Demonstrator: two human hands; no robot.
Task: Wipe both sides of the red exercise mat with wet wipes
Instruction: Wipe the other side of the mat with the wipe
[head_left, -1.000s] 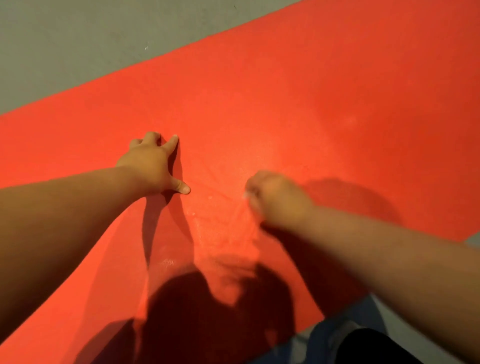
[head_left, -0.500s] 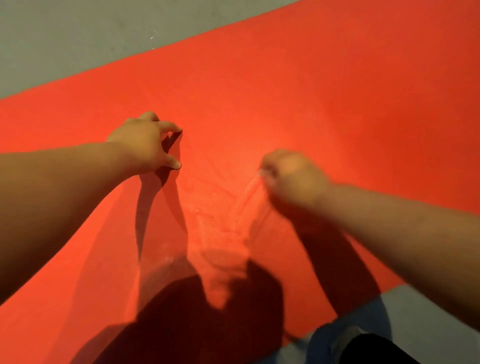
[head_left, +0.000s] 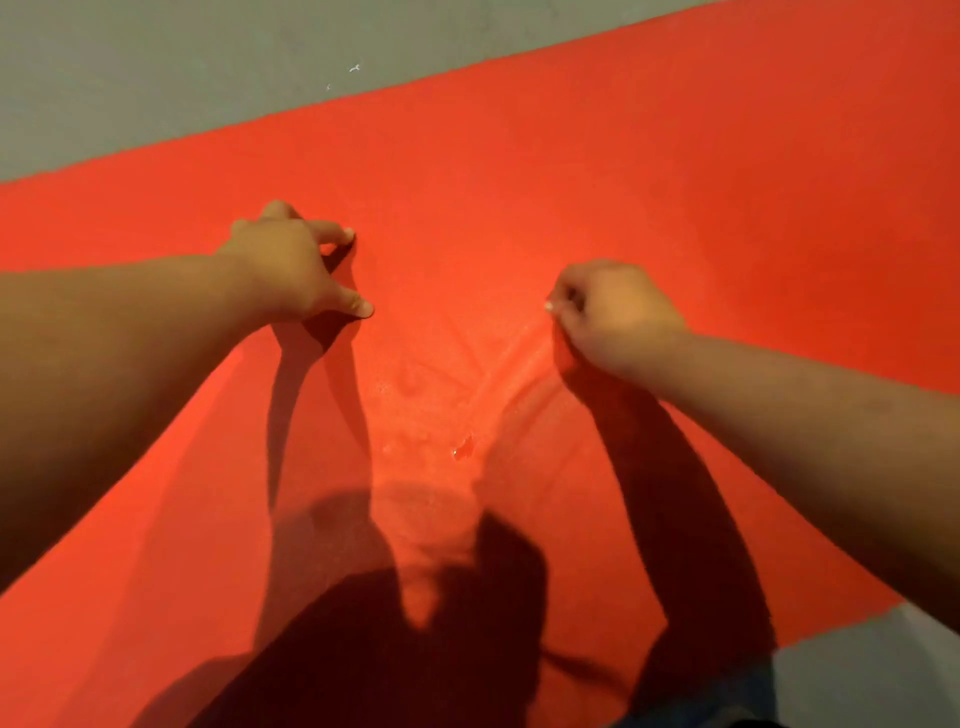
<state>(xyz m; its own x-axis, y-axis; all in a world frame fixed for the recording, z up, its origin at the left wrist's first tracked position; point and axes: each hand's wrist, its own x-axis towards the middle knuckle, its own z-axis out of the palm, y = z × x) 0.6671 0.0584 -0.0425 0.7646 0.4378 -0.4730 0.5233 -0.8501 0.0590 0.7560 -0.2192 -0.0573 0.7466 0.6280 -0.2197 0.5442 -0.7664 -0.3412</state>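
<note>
The red exercise mat lies flat on a grey floor. It fills most of the view as a broad band running from 8 o'clock up to 2 o'clock. Bare floor shows beyond its far edge at 11 o'clock and past its near edge at 5 o'clock. In the middle of the mat there is a paler, glossy patch with damp streaks, and a small shiny mark sits just below centre.

There is one mat, and two hands and two bare forearms are in view. The left hand, at 10 o'clock from centre, is arched with its fingers spread. Its fingertips and thumb tip press on the mat. The right hand, at 2 o'clock from centre and well apart from the left, rests knuckles-up on the mat at the top of the streaks. Its fingers are curled tight. A pale speck shows at the fingertips, but I cannot tell whether they hold a wipe.

Two tiny white flecks lie on the floor at 12 o'clock. Dark shadows of the arms and head cover the mat at 6 o'clock and hide its surface there.
</note>
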